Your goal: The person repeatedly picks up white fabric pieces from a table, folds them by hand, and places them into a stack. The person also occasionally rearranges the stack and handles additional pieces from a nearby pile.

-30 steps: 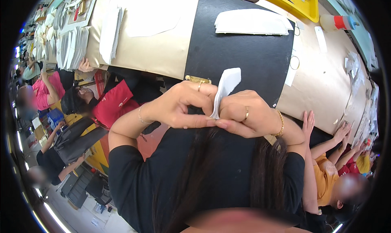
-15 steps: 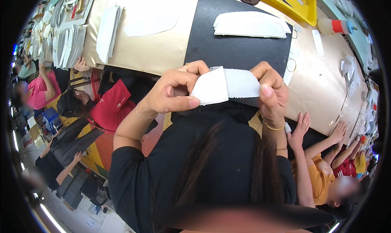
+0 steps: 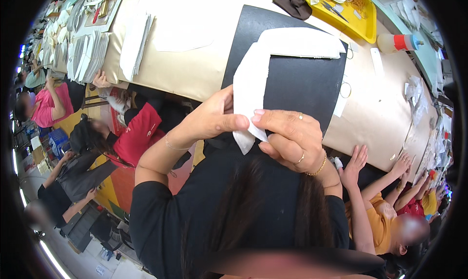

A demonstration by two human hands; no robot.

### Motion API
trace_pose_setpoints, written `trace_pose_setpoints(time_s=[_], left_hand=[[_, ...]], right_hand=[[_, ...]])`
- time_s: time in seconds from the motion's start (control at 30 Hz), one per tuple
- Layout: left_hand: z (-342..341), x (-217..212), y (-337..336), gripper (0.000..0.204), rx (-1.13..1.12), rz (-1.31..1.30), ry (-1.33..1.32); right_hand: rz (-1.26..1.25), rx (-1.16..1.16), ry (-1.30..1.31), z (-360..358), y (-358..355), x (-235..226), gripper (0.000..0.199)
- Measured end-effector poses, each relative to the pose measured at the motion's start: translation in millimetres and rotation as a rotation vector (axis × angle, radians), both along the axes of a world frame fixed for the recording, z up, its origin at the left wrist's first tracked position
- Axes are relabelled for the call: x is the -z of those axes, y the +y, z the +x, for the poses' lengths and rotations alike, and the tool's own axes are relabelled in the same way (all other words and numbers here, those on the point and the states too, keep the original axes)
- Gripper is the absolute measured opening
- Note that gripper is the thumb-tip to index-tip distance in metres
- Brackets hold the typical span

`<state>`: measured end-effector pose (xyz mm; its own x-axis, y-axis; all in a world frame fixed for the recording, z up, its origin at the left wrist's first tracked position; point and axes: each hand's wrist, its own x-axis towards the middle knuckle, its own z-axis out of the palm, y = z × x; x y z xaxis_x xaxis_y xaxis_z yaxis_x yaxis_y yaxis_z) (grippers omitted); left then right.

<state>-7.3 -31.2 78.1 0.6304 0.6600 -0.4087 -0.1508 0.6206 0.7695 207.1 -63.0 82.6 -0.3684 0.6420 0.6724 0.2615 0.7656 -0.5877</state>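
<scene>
A long white panel (image 3: pixel 251 84) of thin, pliable sheet — cloth or not, the view does not tell — runs up and away from between the left hand (image 3: pixel 214 115) and right hand (image 3: pixel 292 137), which grip its near end. Its left edge bows outward; its right edge runs fairly straight, slightly rough. The near end is bent over at the fingers — one pointed flap hanging below the left thumb, another corner beside the right fingertips.
</scene>
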Motion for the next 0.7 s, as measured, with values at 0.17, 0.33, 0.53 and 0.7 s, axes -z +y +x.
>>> trace_pose_setpoints(time_s=[0.17, 0.33, 0.53, 0.7], left_hand=[[-7, -2, 5, 0.047, 0.149, -0.030, 0.044], [5, 1, -2, 0.025, 0.114, 0.075, 0.031], [14, 0, -4, 0.019, 0.137, 0.779, 0.255], [24, 5, -6, 0.021, 0.057, 0.586, 0.313]], right_hand=[[-0.112, -0.033, 0.108, 12, -5, 2, 0.024], [-0.083, -0.019, 0.050, 6, -9, 9, 0.053], [-0.085, 0.232, -0.114, 5, -1, 18, 0.047], [-0.046, 0.255, -0.121, 5, -3, 19, 0.029]])
